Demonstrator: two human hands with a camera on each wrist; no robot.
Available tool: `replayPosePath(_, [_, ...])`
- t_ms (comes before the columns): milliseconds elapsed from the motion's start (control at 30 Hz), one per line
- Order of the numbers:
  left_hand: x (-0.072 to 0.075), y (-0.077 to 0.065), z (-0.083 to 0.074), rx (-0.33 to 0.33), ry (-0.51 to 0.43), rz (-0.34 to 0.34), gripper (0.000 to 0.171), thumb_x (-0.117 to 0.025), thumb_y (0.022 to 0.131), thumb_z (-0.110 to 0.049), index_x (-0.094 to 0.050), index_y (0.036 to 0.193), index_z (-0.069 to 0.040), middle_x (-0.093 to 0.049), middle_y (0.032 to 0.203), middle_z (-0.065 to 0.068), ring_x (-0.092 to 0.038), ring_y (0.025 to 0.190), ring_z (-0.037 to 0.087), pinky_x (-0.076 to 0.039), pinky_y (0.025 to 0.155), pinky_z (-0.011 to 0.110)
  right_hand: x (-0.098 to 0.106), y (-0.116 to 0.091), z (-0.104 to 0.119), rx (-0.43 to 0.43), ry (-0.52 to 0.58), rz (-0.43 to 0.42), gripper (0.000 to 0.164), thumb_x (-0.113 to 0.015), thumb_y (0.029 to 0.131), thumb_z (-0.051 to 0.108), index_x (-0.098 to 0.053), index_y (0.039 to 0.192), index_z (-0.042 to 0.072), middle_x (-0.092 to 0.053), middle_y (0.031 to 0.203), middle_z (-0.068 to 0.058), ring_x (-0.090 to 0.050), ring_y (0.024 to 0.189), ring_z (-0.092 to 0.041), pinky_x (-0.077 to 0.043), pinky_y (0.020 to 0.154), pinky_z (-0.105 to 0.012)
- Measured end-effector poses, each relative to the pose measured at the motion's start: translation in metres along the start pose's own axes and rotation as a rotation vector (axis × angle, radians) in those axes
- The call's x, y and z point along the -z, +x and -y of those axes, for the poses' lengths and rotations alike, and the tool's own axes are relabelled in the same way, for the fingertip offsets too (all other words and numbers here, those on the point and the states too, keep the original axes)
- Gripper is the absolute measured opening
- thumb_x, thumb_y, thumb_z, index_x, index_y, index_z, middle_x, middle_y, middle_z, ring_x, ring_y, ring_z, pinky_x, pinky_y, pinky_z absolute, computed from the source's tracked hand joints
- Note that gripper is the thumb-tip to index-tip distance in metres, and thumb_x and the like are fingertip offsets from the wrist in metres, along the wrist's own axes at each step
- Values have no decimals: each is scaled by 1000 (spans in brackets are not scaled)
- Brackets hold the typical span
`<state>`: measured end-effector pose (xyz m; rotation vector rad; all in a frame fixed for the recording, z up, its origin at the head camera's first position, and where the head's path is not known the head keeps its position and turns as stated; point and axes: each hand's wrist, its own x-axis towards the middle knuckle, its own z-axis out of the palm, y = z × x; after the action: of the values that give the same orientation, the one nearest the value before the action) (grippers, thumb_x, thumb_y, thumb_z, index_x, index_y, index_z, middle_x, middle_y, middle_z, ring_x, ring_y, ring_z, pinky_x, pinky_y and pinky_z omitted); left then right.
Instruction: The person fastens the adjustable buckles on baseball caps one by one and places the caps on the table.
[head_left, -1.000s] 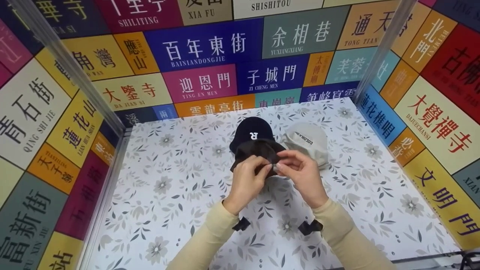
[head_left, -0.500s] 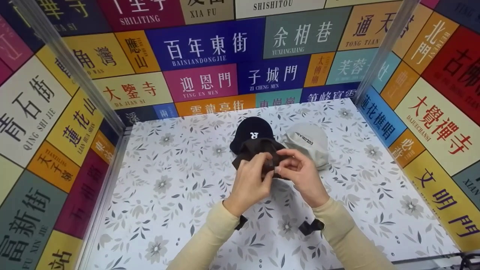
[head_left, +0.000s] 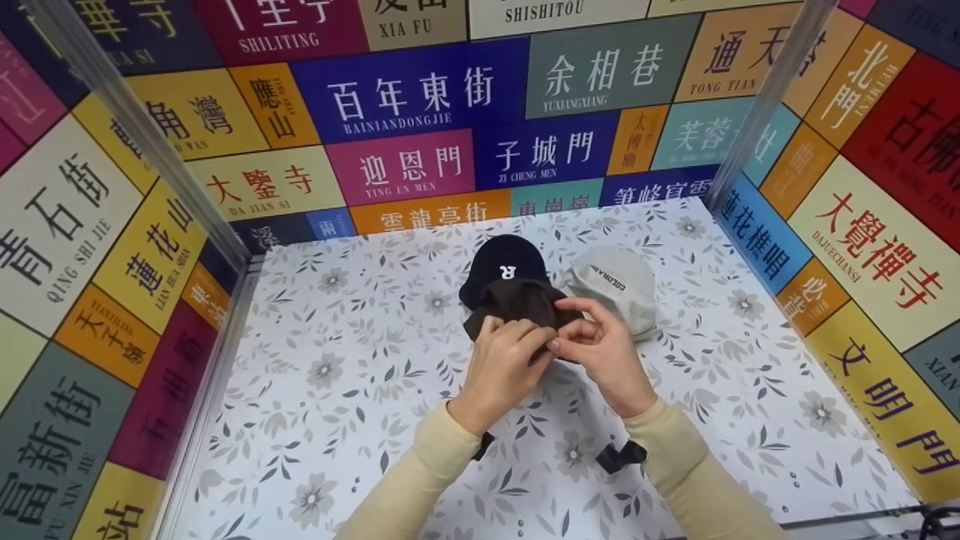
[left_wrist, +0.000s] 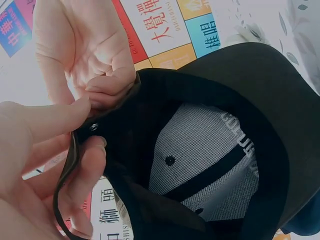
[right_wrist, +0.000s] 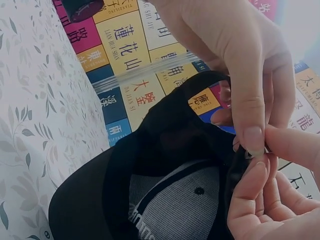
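Note:
A dark brown baseball cap [head_left: 517, 298] is held up between both hands at its back strap. Its inside, with pale mesh lining [left_wrist: 200, 150], a dark sweatband and a wide brim, shows in the left wrist view. My left hand [head_left: 504, 371] pinches the strap between thumb and fingers, beside a small metal fastener [left_wrist: 94, 127]. From the other side my right hand [head_left: 609, 364] grips the strap's end, its thumb and fingertips meeting the left fingers. In the right wrist view the strap [right_wrist: 205, 80] arches up into the left hand.
Behind the held cap lies a navy cap [head_left: 506, 253] with a white letter R. A light grey cap [head_left: 622, 281] with dark lettering rests to its right. They are on a table [head_left: 330, 420] with a floral cover, walled by colourful sign panels [head_left: 409, 90].
Half a second ago the left fingers were spread around the strap; now they have closed in on it, beside the right fingertips. The other two caps have not moved.

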<state>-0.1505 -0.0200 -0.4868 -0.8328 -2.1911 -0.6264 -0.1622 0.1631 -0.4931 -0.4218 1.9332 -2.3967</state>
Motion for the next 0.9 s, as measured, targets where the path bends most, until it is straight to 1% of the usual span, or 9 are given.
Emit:
replayPosePath(100, [0, -1, 1, -25, -4, -20, 14, -80, 86, -19, -76, 99, -13, -70, 88, -4, -65, 79, 14, -41, 73, 37, 1, 0, -2, 7, -1, 3, 53, -80, 80, -7, -60, 128, 0, -64, 85, -23, -66, 78, -27, -57, 75, -34])
replayPosePath(167, [1, 0, 1, -35, -6, -18, 14, -80, 87, -19, -76, 99, -14, -71, 88, -5, -65, 79, 14, -41, 74, 37, 1, -1, -2, 11, 2, 4, 51, -80, 80, -7, -60, 126, -1, -64, 84, -24, -66, 77, -27, -57, 73, -34])
replayPosePath(267, [2, 0, 2, -46, -4, -7, 13, -79, 88, -20, -76, 99, -13, -71, 88, -5, -65, 79, 14, -42, 75, 37, 2, 0, -3, 16, 11, -2, 50, -81, 78, -8, -60, 124, -2, -63, 82, -20, -65, 74, -25, -56, 71, -32])
replayPosePath(367, [2, 1, 2, -58, 4, -18, 13, -78, 89, -19, -76, 100, -14, -71, 89, -5, -65, 79, 13, -42, 75, 37, 1, 1, -2, 25, 20, 1, 52, -82, 77, -7, -61, 125, -2, -62, 80, -17, -64, 73, -23, -56, 71, -31])
replayPosePath(500, [3, 1, 4, -81, 10, -52, 14, -79, 87, -16, -77, 101, -14, -71, 91, -6, -65, 81, 11, -42, 75, 36, 1, 1, -2, 31, 39, 18, 52, -81, 79, -5, -61, 127, -3, -62, 81, -16, -64, 74, -23, -57, 73, -32])
replayPosePath(567, [3, 1, 5, -87, 8, -57, 15, -79, 87, -15, -77, 101, -14, -72, 92, -7, -65, 82, 10, -42, 74, 36, 1, 2, -3, 30, 54, 25, 52, -81, 80, -5, -60, 127, -4, -62, 80, -15, -64, 74, -23, -57, 73, -32])
replayPosePath(733, [2, 1, 6, -92, 3, -52, 14, -79, 86, -17, -78, 99, -15, -72, 91, -7, -66, 79, 10, -42, 74, 36, 4, 2, -6, 16, 109, 61, 50, -78, 81, -8, -57, 126, -7, -62, 82, -14, -63, 75, -21, -56, 73, -30])
replayPosePath(800, [2, 1, 5, -95, 2, -55, 13, -79, 87, -18, -78, 99, -14, -72, 91, -7, -66, 79, 10, -42, 73, 36, 6, 2, -6, 3, 152, 88, 48, -75, 83, -10, -55, 127, -10, -62, 83, -13, -63, 77, -20, -56, 75, -29])
replayPosePath(900, [4, 1, 5, -92, 2, -64, 12, -78, 87, -18, -78, 99, -14, -73, 91, -7, -66, 79, 9, -42, 74, 36, 9, 1, -6, -16, 212, 105, 46, -72, 85, -11, -52, 126, -12, -62, 84, -12, -63, 77, -17, -55, 73, -27])
